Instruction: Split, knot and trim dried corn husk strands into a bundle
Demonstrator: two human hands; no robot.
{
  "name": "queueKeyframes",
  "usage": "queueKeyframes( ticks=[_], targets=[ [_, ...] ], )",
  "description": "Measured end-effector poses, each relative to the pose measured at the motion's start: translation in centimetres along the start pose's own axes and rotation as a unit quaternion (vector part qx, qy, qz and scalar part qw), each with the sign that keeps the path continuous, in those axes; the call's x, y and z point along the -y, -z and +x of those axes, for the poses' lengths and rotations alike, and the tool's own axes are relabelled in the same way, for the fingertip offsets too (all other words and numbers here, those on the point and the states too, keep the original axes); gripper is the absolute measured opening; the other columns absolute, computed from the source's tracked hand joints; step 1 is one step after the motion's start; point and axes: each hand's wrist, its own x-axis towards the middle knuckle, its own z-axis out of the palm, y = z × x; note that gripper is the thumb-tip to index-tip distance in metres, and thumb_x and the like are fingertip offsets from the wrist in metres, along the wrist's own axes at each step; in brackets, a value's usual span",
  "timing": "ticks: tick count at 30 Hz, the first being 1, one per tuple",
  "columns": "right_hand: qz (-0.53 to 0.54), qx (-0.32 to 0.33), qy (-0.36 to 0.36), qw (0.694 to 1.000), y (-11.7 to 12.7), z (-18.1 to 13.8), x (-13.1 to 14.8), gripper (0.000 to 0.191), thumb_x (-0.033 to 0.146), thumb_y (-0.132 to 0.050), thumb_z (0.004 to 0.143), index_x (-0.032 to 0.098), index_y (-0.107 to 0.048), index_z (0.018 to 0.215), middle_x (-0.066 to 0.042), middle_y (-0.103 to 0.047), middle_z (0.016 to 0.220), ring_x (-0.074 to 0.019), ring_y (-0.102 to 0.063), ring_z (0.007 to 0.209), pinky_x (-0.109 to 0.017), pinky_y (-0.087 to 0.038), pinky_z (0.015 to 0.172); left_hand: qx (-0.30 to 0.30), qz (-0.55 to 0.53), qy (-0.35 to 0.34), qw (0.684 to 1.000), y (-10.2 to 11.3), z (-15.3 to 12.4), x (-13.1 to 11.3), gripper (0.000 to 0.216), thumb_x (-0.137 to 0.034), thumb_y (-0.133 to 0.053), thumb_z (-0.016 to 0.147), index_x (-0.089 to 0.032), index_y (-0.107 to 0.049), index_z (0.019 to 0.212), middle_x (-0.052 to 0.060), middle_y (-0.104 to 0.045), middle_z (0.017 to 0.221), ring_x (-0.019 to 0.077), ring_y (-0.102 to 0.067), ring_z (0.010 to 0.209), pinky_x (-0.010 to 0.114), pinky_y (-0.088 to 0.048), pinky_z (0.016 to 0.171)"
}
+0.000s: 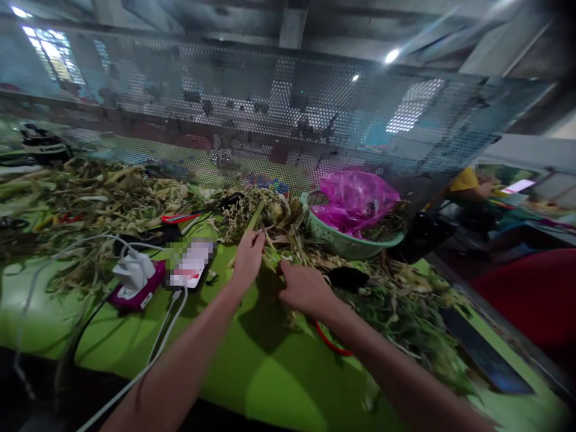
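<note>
Left hand (249, 255), mine: fingers closed on the lower end of one pale green stalk (255, 217), which slanted up and away from me into dried plant litter (236, 223). Right hand (308, 288), mine: fingers bent, forefinger aimed toward the left hand, just beside loose stems; whether it gripped anything, I could not tell.

Progress, by my judgement: under way, much outstanding. Apparently done: one stalk in hand; a tangle of fine green strands (396, 318), right of my right forearm, seemingly already worked. Apparently left: a long bank of withered leaves (99, 192) across the back and left of the bench (279, 384), in no order I could make out. Green colander (335, 241), beyond my right hand: contained a magenta plastic bag (360, 195) and dry plant matter.

Edges and room: perforated metal screen (225, 126) bounded the back. Broadest open stretch: bare green surface between my forearms. Left side, hemmed in: phone (191, 261), magenta power strip (155, 276), white plugs (134, 270), white cable (159, 354) trailing beside my left forearm. Right side: red curved piece (330, 343), partly under my forearm; dark flat bar (490, 354) near the bench's right edge.
</note>
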Motion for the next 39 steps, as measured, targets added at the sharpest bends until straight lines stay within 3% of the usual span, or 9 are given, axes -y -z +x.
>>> queueKeyframes(
  ticks=[3, 6, 8, 10, 13, 18, 28, 35, 39],
  targets=[
    [0.043, -0.001, -0.007, 0.999, -0.8, 1.5, -1.1, 0.034, 0.023, -0.057, 0.067, 0.017, -0.057, 0.1, -0.008, -0.067, 0.081, -0.0229, -0.061, 0.072, -0.027, -0.034, 0.06, 0.001, -0.012, 0.018, 1.0, 0.0, 0.1, 1.2, 0.025, -0.034, -0.045, 0.085, -0.016, -0.057, 0.073, -0.002, -0.049, 0.061, 0.0106, -0.045, 0.058, 0.023, -0.032, 0.056],
    [0.223, -0.004, -0.02, 0.975, -0.6, 2.2, -3.3, 0.025, 0.021, -0.054, 0.07, 0.018, -0.057, 0.095, -0.002, -0.064, 0.07, -0.0176, -0.057, 0.064, -0.025, -0.035, 0.057, -0.016, -0.041, 0.034, 0.998, 0.0, 0.2, 1.3, 0.022, -0.035, -0.047, 0.084, -0.017, -0.053, 0.075, -0.003, -0.05, 0.064, 0.0099, -0.046, 0.059, 0.022, -0.035, 0.057],
    [0.41, 0.022, -0.037, 0.911, -0.5, 2.5, -4.5, 0.024, 0.022, -0.056, 0.071, 0.018, -0.055, 0.095, 0.001, -0.062, 0.067, -0.0149, -0.056, 0.059, -0.025, -0.039, 0.056, -0.004, -0.068, 0.048, 0.997, -0.2, -0.1, 1.1, 0.022, -0.037, -0.048, 0.084, -0.017, -0.051, 0.076, -0.003, -0.05, 0.064, 0.0096, -0.046, 0.058, 0.022, -0.036, 0.057],
    [0.575, 0.039, -0.049, 0.816, -0.6, 2.6, -5.2, 0.028, 0.027, -0.061, 0.071, 0.019, -0.053, 0.096, 0.002, -0.063, 0.069, -0.014, -0.058, 0.059, -0.026, -0.044, 0.058, 0.039, -0.091, 0.075, 0.992, -0.6, -0.8, 0.8, 0.024, -0.04, -0.049, 0.083, -0.018, -0.051, 0.076, -0.003, -0.051, 0.064, 0.01, -0.046, 0.057, 0.023, -0.037, 0.057],
    [0.682, 0.01, -0.05, 0.73, -1.2, 2.6, -5.3, 0.036, 0.033, -0.069, 0.069, 0.019, -0.053, 0.098, 0.001, -0.065, 0.076, -0.0146, -0.061, 0.065, -0.028, -0.048, 0.065, 0.117, -0.112, 0.11, 0.981, -1.6, -2.1, 0.5, 0.026, -0.043, -0.054, 0.08, -0.017, -0.054, 0.078, -0.001, -0.056, 0.07, 0.0122, -0.051, 0.065, 0.025, -0.041, 0.064],
    [0.661, -0.076, -0.014, 0.746, -2.8, 2.9, -4.8, 0.036, 0.029, -0.075, 0.063, 0.019, -0.059, 0.093, -0.002, -0.067, 0.088, -0.0172, -0.061, 0.083, -0.029, -0.047, 0.075, 0.182, -0.185, 0.095, 0.961, -2.4, -3.0, 0.9, 0.034, -0.038, -0.065, 0.073, -0.016, -0.06, 0.098, 0.006, -0.065, 0.097, 0.019, -0.058, 0.089, 0.031, -0.045, 0.081],
    [0.682, -0.106, -0.042, 0.722, -2.7, 2.4, -4.4, 0.024, 0.037, -0.066, 0.07, 0.017, -0.06, 0.082, -0.001, -0.064, 0.07, -0.0167, -0.058, 0.066, -0.029, -0.046, 0.066, 0.166, -0.258, 0.138, 0.942, -2.0, -2.7, 1.2, 0.026, -0.034, -0.066, 0.072, -0.014, -0.066, 0.089, 0.005, -0.069, 0.086, 0.0164, -0.06, 0.08, 0.029, -0.046, 0.08],
    [0.535, -0.204, -0.055, 0.818, -3.4, 2.8, -5.5, 0.012, 0.03, -0.059, 0.072, 0.018, -0.058, 0.073, 0.002, -0.055, 0.063, -0.0133, -0.049, 0.059, -0.024, -0.039, 0.056, 0.116, -0.19, 0.144, 0.964, -1.3, -2.3, 0.5, 0.027, -0.039, -0.056, 0.078, -0.015, -0.066, 0.086, 0.003, -0.065, 0.078, 0.012, -0.054, 0.065, 0.023, -0.042, 0.062],
    [0.527, -0.251, -0.058, 0.81, -3.1, 3.0, -6.0, 0.014, 0.03, -0.059, 0.071, 0.017, -0.059, 0.076, 0.001, -0.058, 0.067, -0.0142, -0.051, 0.063, -0.025, -0.04, 0.058, 0.111, -0.071, 0.116, 0.984, -0.6, -1.6, 0.9, 0.027, -0.038, -0.05, 0.08, -0.016, -0.059, 0.069, -0.001, -0.056, 0.062, 0.0112, -0.049, 0.057, 0.023, -0.035, 0.054]
  ],
)
